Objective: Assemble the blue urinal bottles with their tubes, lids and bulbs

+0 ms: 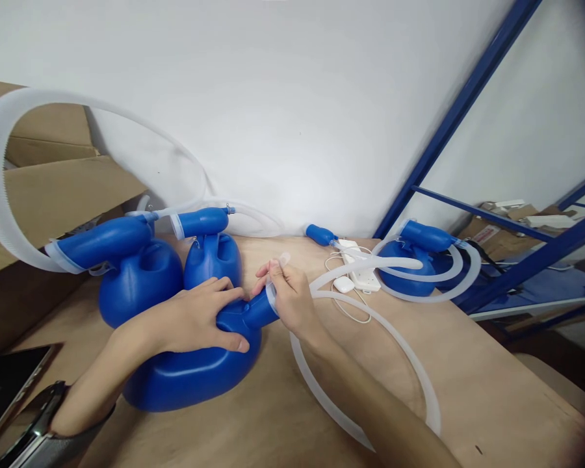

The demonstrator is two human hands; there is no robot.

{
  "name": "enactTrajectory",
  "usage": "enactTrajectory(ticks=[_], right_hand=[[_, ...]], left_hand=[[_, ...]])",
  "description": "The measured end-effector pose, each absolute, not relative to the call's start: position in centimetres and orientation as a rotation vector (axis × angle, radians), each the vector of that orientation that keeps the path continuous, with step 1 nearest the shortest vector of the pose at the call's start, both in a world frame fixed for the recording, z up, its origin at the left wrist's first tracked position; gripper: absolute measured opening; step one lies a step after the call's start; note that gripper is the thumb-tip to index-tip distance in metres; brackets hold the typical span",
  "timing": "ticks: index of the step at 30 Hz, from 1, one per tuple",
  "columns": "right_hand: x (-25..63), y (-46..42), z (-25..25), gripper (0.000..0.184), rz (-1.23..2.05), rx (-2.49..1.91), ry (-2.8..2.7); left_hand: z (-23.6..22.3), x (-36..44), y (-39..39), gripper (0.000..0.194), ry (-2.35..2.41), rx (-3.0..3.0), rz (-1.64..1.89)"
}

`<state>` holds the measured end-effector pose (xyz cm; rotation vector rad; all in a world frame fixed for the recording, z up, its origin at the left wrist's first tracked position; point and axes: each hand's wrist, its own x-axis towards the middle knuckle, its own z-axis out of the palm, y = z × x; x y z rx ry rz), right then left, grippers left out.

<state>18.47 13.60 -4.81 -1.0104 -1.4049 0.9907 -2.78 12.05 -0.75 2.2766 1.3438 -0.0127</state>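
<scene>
A blue plastic bottle (195, 383) lies on its side on the table, its short neck (262, 311) pointing up to the right. My left hand (202, 315) grips the bottle near the neck, thumb and fingers on either side of it. At the mouth, my right hand (292, 296) is closed, thumb and fingertips pinching a translucent cap (285, 258). My fingers partly hide the neck's whitish rim. Right of this hand, a translucent hose (409, 351) loops over the table and passes behind my right forearm.
Two more blue bottles (141, 279) with hoses stand behind on the left, beside cardboard boxes (73, 188). Another blue bottle (404, 266), a small blue part (320, 234) and a white power strip (363, 273) are at the right rear. A blue metal frame (458, 104) rises beyond. A dark-screened device (10, 383) lies left.
</scene>
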Motion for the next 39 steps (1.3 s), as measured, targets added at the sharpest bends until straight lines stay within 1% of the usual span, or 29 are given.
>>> enactTrajectory(ticks=[2, 4, 6, 8, 12, 13, 16, 17, 19, 21, 24, 25, 26, 28, 31, 35, 39], right_hand=[[19.4, 14.8, -4.6, 0.071, 0.968, -0.989, -1.19], [20.9, 15.9, -4.0, 0.071, 0.934, -1.004, -1.213], [22.3, 16.4, -3.0, 0.065, 0.989, -1.05, -1.556], [23.1, 16.0, -1.9, 0.056, 1.045, -1.057, -1.883], [23.7, 14.1, 0.1, 0.039, 0.914, -1.171, -2.254], [24.0, 13.6, 0.6, 0.04, 0.867, -1.243, -2.28], [25.6, 12.5, 2.1, 0.065, 0.781, -1.436, -2.313], [26.2, 12.3, 2.4, 0.069, 0.769, -1.46, -2.324], [26.8, 12.2, 2.6, 0.069, 0.764, -1.412, -2.34], [26.4, 12.3, 2.3, 0.058, 0.781, -1.214, -2.385], [24.4, 12.4, 1.2, 0.028, 0.851, -0.84, -2.472], [23.6, 12.5, 0.9, 0.023, 0.862, -0.784, -2.486], [22.9, 12.5, 0.5, 0.023, 0.866, -0.778, -2.483], [21.9, 12.4, 0.0, 0.033, 0.904, -0.849, -2.431], [21.4, 12.5, -0.5, 0.042, 1.081, -0.883, -2.356], [21.6, 12.7, -0.8, 0.047, 1.112, -0.812, -2.359], [21.5, 12.8, -0.9, 0.047, 1.158, -0.774, -2.372]], left_hand=[[-0.8, -3.2, 12.2, 0.082, 1.327, 2.278, -0.035], [-0.9, -3.6, 12.2, 0.085, 1.334, 2.26, -0.066], [-0.8, -3.8, 12.1, 0.087, 1.341, 2.237, -0.095], [-0.8, -3.8, 12.1, 0.088, 1.333, 2.223, -0.103], [-0.6, -3.6, 12.1, 0.09, 1.335, 2.215, -0.082], [-0.5, -3.6, 12.1, 0.09, 1.341, 2.212, -0.081], [0.1, -4.0, 12.1, 0.086, 1.332, 2.196, -0.113], [0.3, -4.2, 12.1, 0.086, 1.326, 2.187, -0.129], [0.6, -4.7, 12.1, 0.087, 1.343, 2.167, -0.146], [0.8, -5.2, 12.1, 0.087, 1.375, 2.147, -0.15], [0.6, -5.5, 12.2, 0.083, 1.381, 2.129, -0.156], [0.5, -5.5, 12.2, 0.082, 1.376, 2.127, -0.158], [0.4, -5.5, 12.2, 0.081, 1.376, 2.128, -0.156], [0.2, -5.4, 12.2, 0.082, 1.38, 2.136, -0.149], [0.1, -5.3, 12.3, 0.081, 1.384, 2.132, -0.14], [0.0, -5.4, 12.3, 0.078, 1.37, 2.128, -0.142], [0.0, -5.4, 12.3, 0.08, 1.362, 2.117, -0.149]])
